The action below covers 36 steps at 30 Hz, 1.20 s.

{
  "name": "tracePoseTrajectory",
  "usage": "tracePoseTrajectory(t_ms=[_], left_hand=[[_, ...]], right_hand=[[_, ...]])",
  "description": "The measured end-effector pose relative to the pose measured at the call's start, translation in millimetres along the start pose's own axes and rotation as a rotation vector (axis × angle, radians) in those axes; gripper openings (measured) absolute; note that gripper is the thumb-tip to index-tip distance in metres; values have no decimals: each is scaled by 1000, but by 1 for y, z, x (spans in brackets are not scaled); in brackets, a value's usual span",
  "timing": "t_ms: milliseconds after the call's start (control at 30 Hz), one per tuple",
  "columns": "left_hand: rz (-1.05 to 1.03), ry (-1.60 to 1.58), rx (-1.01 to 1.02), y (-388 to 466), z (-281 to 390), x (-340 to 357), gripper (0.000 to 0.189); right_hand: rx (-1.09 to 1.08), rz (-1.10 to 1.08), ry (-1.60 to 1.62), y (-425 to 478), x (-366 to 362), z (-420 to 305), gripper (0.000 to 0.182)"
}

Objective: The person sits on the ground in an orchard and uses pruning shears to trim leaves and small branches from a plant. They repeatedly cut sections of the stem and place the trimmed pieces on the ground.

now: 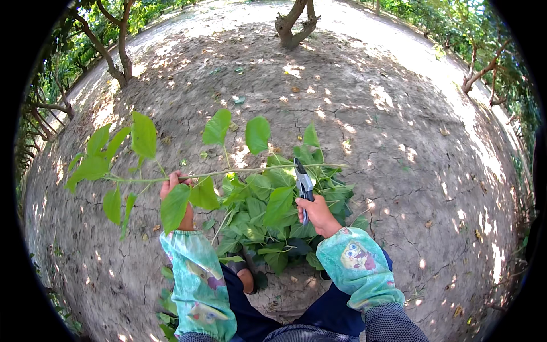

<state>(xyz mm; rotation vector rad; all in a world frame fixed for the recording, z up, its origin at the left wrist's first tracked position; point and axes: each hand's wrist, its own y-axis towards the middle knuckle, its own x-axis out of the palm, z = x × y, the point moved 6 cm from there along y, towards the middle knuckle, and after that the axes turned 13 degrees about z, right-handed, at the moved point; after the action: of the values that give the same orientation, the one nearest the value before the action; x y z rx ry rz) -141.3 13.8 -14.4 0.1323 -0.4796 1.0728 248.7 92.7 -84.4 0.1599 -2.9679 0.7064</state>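
Note:
A long leafy branch [239, 170] lies level across the view, its leafy tip to the left and its bare cut end to the right. My left hand [174, 188] grips the stem towards the tip, partly behind a hanging leaf. In my right hand [317, 211] is a pair of pruning shears [304, 184] with grey metal and dark handles. The blades point up at the stem near its right part; whether they touch it I cannot tell. Beneath both hands a heap of cut leafy shoots [260, 213] rests on the ground.
Dry, cracked soil [406, 205] spreads all around, dotted with fallen leaves. A forked tree trunk [292, 28] stands ahead, with more trunks at left [122, 64] and right [474, 77]. More leafy cuttings [167, 303] lie beside my left leg. My shoe [243, 273] is close to the heap.

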Motion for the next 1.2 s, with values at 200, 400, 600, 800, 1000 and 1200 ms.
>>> tracePoseTrajectory(t_ms=[200, 400, 600, 800, 1000, 1200], left_hand=[[-11, -25, 6, 3, -1, -1, 21], [-51, 17, 11, 6, 2, -2, 24], [9, 27, 35, -2, 7, 5, 18], [23, 35, 45, 5, 11, 0, 16], [-17, -33, 14, 2, 5, 9, 18], [-54, -43, 35, -1, 11, 12, 18]], right_hand=[[12, 7, -8, -1, 3, 0, 24], [17, -2, -6, -1, 7, 2, 26], [18, -3, -6, 2, 5, 8, 25], [138, 16, 50, -1, 6, 13, 22], [170, 0, 16, -14, -2, 8, 23], [158, -38, 16, -18, 4, 6, 23]])
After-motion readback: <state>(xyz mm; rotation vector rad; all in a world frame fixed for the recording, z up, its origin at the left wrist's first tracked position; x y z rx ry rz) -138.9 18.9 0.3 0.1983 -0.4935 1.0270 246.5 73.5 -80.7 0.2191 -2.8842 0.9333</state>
